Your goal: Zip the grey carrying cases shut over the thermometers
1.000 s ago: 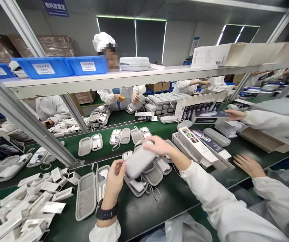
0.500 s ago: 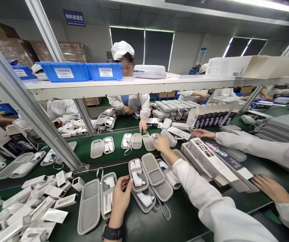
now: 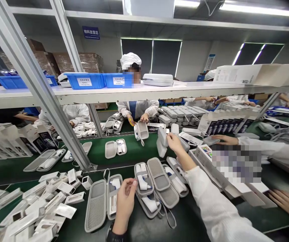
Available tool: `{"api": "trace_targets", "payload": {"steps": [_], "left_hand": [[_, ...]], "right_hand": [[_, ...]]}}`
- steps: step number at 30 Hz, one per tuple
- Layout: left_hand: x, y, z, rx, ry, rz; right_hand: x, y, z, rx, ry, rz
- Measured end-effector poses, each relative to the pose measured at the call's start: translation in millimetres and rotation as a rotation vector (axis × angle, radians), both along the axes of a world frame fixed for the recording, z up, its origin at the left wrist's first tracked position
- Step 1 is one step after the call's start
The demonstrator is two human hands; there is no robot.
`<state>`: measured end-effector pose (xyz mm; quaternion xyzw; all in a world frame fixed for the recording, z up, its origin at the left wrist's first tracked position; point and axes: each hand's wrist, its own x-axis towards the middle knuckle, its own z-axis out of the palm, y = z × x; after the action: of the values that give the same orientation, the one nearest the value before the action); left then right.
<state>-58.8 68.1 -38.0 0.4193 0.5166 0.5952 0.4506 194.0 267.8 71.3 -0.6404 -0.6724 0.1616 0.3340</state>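
Observation:
My right hand (image 3: 175, 143) reaches over the far belt and grips a grey zip case (image 3: 162, 141), which is tilted up and partly unfolded. My left hand (image 3: 126, 196) hovers close in front, its fingers loosely curled with nothing visible in them. Just right of it, an open grey case (image 3: 142, 179) with a white-and-blue thermometer rests on another open case (image 3: 151, 205) holding a similar thermometer. Beside my left wrist lies an open case (image 3: 96, 205) with mesh lining, partly hidden by the hand. A further filled case (image 3: 176, 181) sits to the right.
Small white boxes (image 3: 41, 205) are heaped at left. A metal post (image 3: 51, 94) and a shelf (image 3: 139, 92) with blue bins (image 3: 86, 80) stand ahead. Across the belt, a co-worker's hands (image 3: 144, 117) handle an open case. Another person's hand (image 3: 225, 139) is beside printed cartons (image 3: 205, 158).
My right hand has lifted the grey case off the belt and tilted it. The co-worker opposite has picked up another open case. My left hand stays near the same cases; the view has shifted.

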Motion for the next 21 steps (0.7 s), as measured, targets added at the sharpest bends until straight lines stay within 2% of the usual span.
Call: {"api": "trace_targets", "payload": {"steps": [3, 4, 6, 8, 9, 10, 12, 13, 14, 15, 18, 19, 21], "left_hand": [[10.0, 6.5, 21.7, 0.015, -0.198, -0.101], [13.4, 7.7, 27.2, 0.019, -0.296, -0.153], [19.3, 7.1, 32.9, 0.053, -0.504, -0.253], [23.3, 2.9, 30.7, 0.09, -0.676, -0.287], [24.4, 0.1, 27.3, 0.095, -0.744, -0.255], [24.8, -2.8, 23.0, 0.084, -0.805, -0.203], [23.5, -8.1, 14.4, 0.051, -0.903, -0.068], [21.9, -10.5, 11.3, 0.054, -0.932, -0.005], [20.0, -12.8, 9.6, 0.071, -0.942, 0.045], [18.1, -15.2, 9.3, 0.094, -0.931, 0.074], [14.6, -23.5, 15.6, 0.097, -0.828, 0.024], [14.5, -26.5, 19.0, 0.067, -0.788, -0.027], [15.4, -31.9, 25.0, 0.0, -0.691, -0.116]], "right_hand": [[-11.1, -59.5, 15.6, 0.08, 0.136, 0.12], [-20.2, -83.8, 17.8, 0.095, 0.191, 0.197], [-41.6, -132.6, 16.8, 0.136, 0.414, 0.477], [-60.8, -173.8, 8.3, 0.239, 0.403, 0.609], [-67.8, -189.4, 1.3, 0.286, 0.368, 0.612], [-72.8, -201.2, -7.3, 0.338, 0.351, 0.557], [-77.8, -215.2, -27.4, 0.406, 0.426, 0.352], [-78.7, -218.8, -37.7, 0.39, 0.512, 0.258], [-79.4, -221.2, -47.1, 0.315, 0.606, 0.22], [-80.2, -223.1, -55.2, 0.185, 0.7, 0.257], [-85.9, -228.8, -69.5, -0.282, 0.931, 0.619], [-88.7, -230.4, -71.5, -0.366, 0.983, 0.716], [-94.3, -231.7, -73.7, -0.416, 1.044, 0.804]]}}
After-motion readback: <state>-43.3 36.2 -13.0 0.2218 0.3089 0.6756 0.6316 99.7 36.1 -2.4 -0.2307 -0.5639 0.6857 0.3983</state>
